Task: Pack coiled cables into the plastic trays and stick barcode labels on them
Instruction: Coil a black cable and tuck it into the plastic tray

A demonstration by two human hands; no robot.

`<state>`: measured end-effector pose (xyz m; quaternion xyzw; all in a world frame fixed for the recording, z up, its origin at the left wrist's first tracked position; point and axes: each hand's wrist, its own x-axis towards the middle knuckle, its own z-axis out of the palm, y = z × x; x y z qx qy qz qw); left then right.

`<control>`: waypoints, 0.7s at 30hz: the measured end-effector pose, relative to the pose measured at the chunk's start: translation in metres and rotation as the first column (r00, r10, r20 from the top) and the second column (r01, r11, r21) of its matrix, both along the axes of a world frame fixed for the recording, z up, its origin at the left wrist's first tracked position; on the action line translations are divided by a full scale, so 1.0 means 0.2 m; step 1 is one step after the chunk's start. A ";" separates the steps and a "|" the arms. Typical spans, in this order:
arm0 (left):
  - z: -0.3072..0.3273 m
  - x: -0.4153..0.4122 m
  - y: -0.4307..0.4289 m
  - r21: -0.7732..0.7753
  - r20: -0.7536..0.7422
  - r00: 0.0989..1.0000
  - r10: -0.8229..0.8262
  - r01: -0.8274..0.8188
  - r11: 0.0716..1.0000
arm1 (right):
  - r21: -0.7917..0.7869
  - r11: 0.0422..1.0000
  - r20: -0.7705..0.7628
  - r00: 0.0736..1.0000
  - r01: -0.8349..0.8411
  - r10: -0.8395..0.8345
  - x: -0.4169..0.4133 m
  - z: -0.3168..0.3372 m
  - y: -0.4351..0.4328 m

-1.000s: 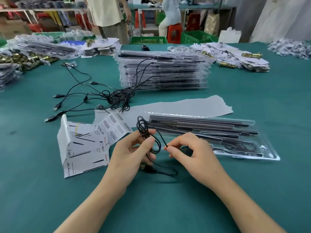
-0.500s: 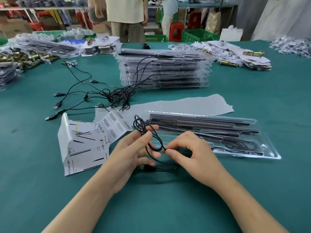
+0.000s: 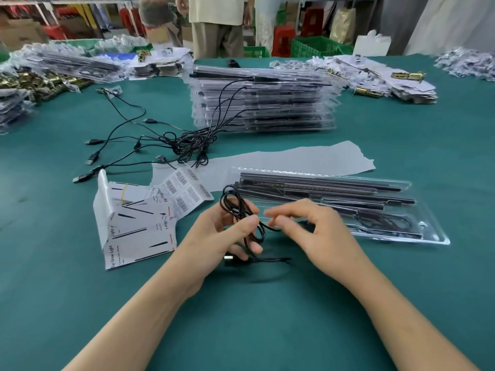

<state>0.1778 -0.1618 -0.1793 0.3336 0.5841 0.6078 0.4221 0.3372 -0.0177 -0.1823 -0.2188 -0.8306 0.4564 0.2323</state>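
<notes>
My left hand [image 3: 214, 236] holds a thin black cable [image 3: 235, 207], coiled in loops between thumb and fingers. The cable's USB plug [image 3: 230, 259] hangs just under that hand. My right hand [image 3: 308, 231] pinches the same cable's free strand close beside the coil. Right behind both hands lies a clear plastic tray [image 3: 428, 231] with long black bars and a coiled cable in it. A sheet of barcode labels [image 3: 184, 191] lies to the left of the tray, on printed paper cards [image 3: 134, 226].
A stack of filled trays [image 3: 262, 100] stands mid-table with loose black cables [image 3: 166, 140] trailing from it to the left. A grey paper strip [image 3: 294, 162] lies behind the tray. Piles of packaging line the far edge. People stand beyond the table.
My hands have wound more of the cable into the coil. The loose strand on the table has shortened and the USB plug now shows under my left hand.
</notes>
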 end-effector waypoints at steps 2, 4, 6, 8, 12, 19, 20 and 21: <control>0.00 -0.01 0.00 0.002 0.012 0.999 0.046 -0.046 0.999 | -0.139 0.990 -0.147 0.988 0.034 -0.054 0.01 0.01 0.03; 0.00 -0.01 0.00 0.012 0.005 0.998 0.060 -0.060 0.998 | -0.228 0.967 -0.252 0.952 0.113 -0.171 0.02 0.02 0.06; 0.00 0.00 0.00 0.025 -0.030 0.998 0.062 -0.061 0.998 | -0.237 0.953 -0.276 0.928 0.187 -0.251 0.03 0.02 0.07; 0.01 0.01 0.00 0.045 -0.103 0.992 0.069 -0.065 0.997 | -0.138 0.970 -0.250 0.941 0.199 -0.228 0.03 0.02 0.06; 0.00 0.02 0.01 0.092 -0.239 0.968 0.071 -0.051 0.994 | 0.172 0.984 -0.095 0.995 0.047 -0.031 0.00 -0.01 0.00; 0.00 0.03 0.01 0.106 -0.271 0.955 0.116 -0.091 0.990 | 0.170 0.984 -0.007 0.998 -0.060 0.062 -0.01 0.00 -0.04; 0.00 0.03 0.01 0.096 -0.269 0.956 0.119 -0.096 0.991 | 0.165 0.985 -0.011 0.998 -0.058 0.061 -0.01 0.00 -0.04; 0.00 0.04 0.01 0.082 -0.271 0.955 0.122 -0.103 0.991 | 0.155 0.986 -0.015 0.998 -0.059 0.062 -0.02 0.01 -0.04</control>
